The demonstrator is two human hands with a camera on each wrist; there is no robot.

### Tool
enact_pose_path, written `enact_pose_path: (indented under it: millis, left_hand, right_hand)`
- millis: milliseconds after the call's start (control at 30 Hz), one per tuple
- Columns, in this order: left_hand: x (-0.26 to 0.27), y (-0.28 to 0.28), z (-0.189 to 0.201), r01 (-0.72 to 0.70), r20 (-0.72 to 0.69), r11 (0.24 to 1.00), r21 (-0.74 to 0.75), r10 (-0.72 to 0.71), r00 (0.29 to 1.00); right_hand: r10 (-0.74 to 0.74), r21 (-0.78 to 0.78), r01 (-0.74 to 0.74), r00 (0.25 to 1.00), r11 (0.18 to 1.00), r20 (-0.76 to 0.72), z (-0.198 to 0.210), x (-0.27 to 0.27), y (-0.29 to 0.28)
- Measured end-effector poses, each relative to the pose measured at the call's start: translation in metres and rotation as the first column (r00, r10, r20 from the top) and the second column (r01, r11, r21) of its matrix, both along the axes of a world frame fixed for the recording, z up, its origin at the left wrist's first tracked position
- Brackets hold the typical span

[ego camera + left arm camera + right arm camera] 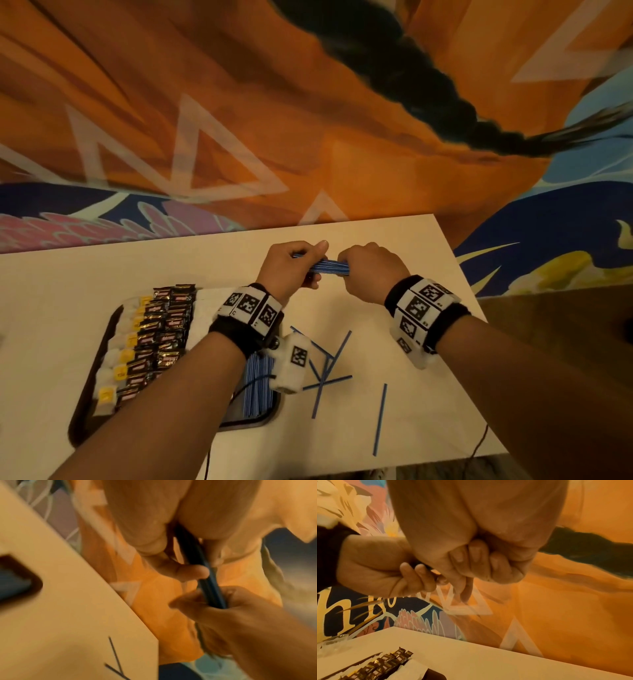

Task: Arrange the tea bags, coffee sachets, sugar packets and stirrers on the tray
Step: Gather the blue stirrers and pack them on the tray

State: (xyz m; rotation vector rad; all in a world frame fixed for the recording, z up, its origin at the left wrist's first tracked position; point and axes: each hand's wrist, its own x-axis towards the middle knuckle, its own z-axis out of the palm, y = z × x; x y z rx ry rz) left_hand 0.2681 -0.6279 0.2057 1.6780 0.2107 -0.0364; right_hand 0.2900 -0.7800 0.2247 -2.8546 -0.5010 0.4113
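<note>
Hands: our left hand [291, 265] and right hand [371, 270] each grip an end of one stirrer bundle [329, 267] above the bench's far edge.
Tray [90, 387]: near-left (sachets in rows).
Loose stirrers [329, 370]: scattered just right of it.

Blk wristbands [239, 334] w/ tag cubes

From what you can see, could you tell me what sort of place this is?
Probably a café or office break area: a white table against a painted mural wall, with a tray of coffee sachets.
</note>
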Motion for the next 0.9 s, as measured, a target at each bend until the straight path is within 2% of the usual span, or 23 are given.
enact_pose_path:
  millis: [67,133,167,200,267,300,333,367,433,500,533,600,667,767,833,900]
  left_hand:
    - [0.002,-0.004,-0.001,-0.069,-0.048,0.992,-0.102,0.064,0.997]
    - [0.003,-0.003,0.0,-0.104,-0.034,0.985,-0.141,0.1,0.994]
    - [0.004,-0.001,0.002,-0.119,-0.018,0.98,-0.158,0.118,0.993]
    - [0.004,-0.001,0.003,-0.131,-0.001,0.976,-0.174,0.133,0.991]
    - [0.003,-0.005,0.005,-0.132,0.026,0.972,-0.194,0.139,0.99]
    - [0.003,-0.009,0.007,-0.121,0.03,0.971,-0.209,0.13,0.991]
    - [0.003,-0.012,0.008,-0.107,0.018,0.967,-0.232,0.115,0.993]
    - [0.002,-0.013,0.009,-0.097,-0.011,0.961,-0.258,0.098,0.995]
    - [0.001,-0.013,0.01,-0.092,-0.083,0.955,-0.282,0.071,0.994]
    - [-0.001,-0.011,0.008,-0.103,-0.1,0.961,-0.257,0.08,0.992]
    - [-0.001,-0.009,0.005,-0.116,-0.085,0.963,-0.245,0.098,0.992]
    - [-0.001,-0.002,0.0,-0.151,-0.046,0.966,-0.212,0.144,0.988]
    - [-0.001,0.012,-0.005,-0.147,-0.013,0.979,-0.14,0.147,0.989]
    - [-0.002,0.04,-0.01,-0.029,0.029,0.999,0.023,0.028,0.999]
    - [-0.005,0.055,-0.014,0.07,-0.006,0.989,0.132,-0.07,0.998]
    - [-0.009,0.069,-0.022,0.102,-0.046,0.985,0.138,-0.096,0.994]
  right_hand:
    - [-0.041,0.156,0.037,0.999,0.987,0.024,0.0,0.004,-0.002]
    - [-0.072,0.406,0.073,0.997,0.911,-0.017,0.0,0.008,-0.009]
    - [-0.077,0.547,0.094,0.996,0.832,-0.054,0.001,0.01,-0.01]
    - [-0.086,0.685,0.126,0.992,0.718,-0.092,0.0,0.011,-0.01]
    - [-0.138,0.873,0.233,0.972,0.429,-0.191,-0.004,0.011,-0.004]
    - [-0.162,0.908,0.288,0.955,0.303,-0.249,-0.005,0.01,0.001]
    - [-0.182,0.918,0.331,0.938,0.218,-0.295,-0.006,0.009,0.006]
    - [-0.2,0.917,0.362,0.923,0.169,-0.328,-0.006,0.008,0.01]
    - [-0.209,0.909,0.397,0.906,0.124,-0.368,-0.007,0.006,0.015]
    - [-0.204,0.902,0.412,0.901,0.127,-0.383,-0.01,0.008,0.016]
    - [-0.202,0.899,0.409,0.904,0.159,-0.376,-0.012,0.008,0.017]
    - [-0.194,0.869,0.368,0.928,0.331,-0.319,-0.019,0.008,0.019]
    - [-0.057,0.787,0.351,0.925,0.508,-0.375,-0.022,0.004,0.021]
    - [0.166,0.592,0.258,0.808,0.764,-0.566,-0.022,-0.004,0.029]
    - [0.194,0.48,0.172,0.76,0.86,-0.62,-0.029,-0.01,0.041]
    - [0.171,0.437,0.176,0.746,0.882,-0.644,-0.04,-0.016,0.057]
